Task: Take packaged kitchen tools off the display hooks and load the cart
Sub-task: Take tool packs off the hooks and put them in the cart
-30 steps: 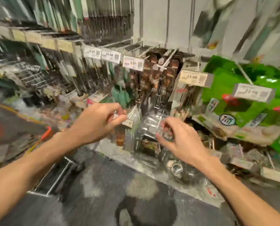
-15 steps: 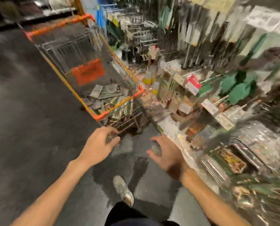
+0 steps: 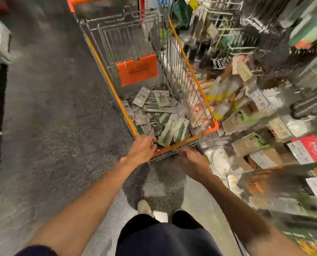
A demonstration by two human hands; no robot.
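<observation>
Packages of kitchen tools on grey-green cards [image 3: 159, 115] lie piled in the bottom of the silver wire cart with orange rim [image 3: 214, 126]. Left hand [image 3: 143, 151] at near rim, fingers curled, cannot tell whether gripping. Right hand [image 3: 193, 162] beside rim, blurred, fingers loose, holding nothing.

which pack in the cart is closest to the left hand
The left one of the two long white-and-green packs, at the cart's near end just past the left hand; the small grey carded packs lie farther in.
</observation>
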